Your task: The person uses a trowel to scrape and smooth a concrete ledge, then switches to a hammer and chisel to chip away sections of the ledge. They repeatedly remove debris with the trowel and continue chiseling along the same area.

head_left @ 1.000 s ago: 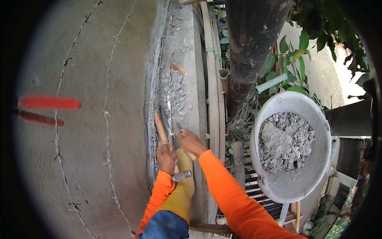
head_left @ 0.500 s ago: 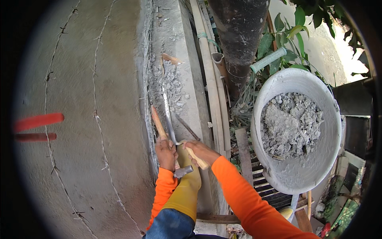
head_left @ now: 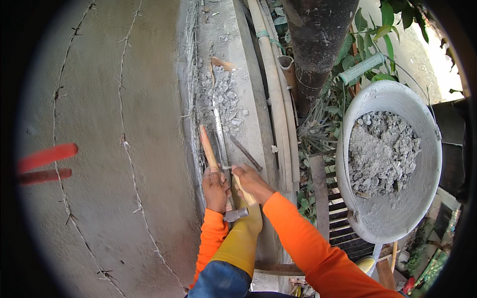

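Note:
My left hand (head_left: 215, 191) is closed round the wooden handle of a hammer (head_left: 209, 149). The hammer's grey metal head points back toward me, beside my yellow boot (head_left: 242, 233). Just right of it, my right hand (head_left: 252, 184) grips the pale wooden handle of a trowel (head_left: 219, 131). Its bent neck leads into a long metal blade, seen nearly edge-on and reaching forward to the rubble (head_left: 226, 97) on the concrete ledge (head_left: 251, 104). A dark metal rod (head_left: 245, 152) lies on the ledge, right of the blade.
At right stands a grey-coated bucket (head_left: 387, 231) of broken mortar, its handle grip green. Pipes (head_left: 276, 99) run along the ledge, beside a dark post (head_left: 318, 44). On the left, barbed wire (head_left: 124, 141) crosses a grey plastered wall (head_left: 94, 198). A slatted grating (head_left: 340, 218) lies below the bucket.
The whole view has shifted, so the ledge and bucket sit farther right in the picture. Both hands keep their holds, and the right hand now sits slightly nearer the left.

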Demonstrator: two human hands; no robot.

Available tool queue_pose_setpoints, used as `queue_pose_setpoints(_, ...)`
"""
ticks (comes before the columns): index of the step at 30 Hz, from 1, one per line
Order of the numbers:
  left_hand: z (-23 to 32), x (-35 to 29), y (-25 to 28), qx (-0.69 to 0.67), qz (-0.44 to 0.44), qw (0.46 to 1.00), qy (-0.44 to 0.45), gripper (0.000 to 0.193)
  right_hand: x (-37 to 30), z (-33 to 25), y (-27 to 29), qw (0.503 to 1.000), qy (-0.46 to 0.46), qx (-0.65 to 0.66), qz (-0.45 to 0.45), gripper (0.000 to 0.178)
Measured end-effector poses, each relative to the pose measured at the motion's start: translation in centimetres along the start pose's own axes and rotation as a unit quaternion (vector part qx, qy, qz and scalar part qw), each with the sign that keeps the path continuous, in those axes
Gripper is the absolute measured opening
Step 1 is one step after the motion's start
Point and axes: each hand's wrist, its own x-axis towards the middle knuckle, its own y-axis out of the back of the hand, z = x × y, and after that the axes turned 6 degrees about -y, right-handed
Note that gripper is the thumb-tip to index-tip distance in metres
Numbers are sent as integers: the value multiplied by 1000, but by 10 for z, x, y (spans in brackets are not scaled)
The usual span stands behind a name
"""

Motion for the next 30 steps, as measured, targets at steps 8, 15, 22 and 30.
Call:
queue_pose_setpoints(8,-2,-2,-3,-3,3,1000,3,27,-24,16,19,1000,-6,-12,-6,34)
queue_pose_setpoints(15,-4,-4,-1,41,0,999,6,24,-10,12,6,998,-54,28,-7,29)
queue_pose_setpoints(22,-14,-3,-4,69,10,997,-19,22,-12,18,29,995,-42,63,-69,30)
queue_pose_setpoints(30,-17,-3,3,95,-2,995,-33,21,5,23,10,999,23,27,23,31)
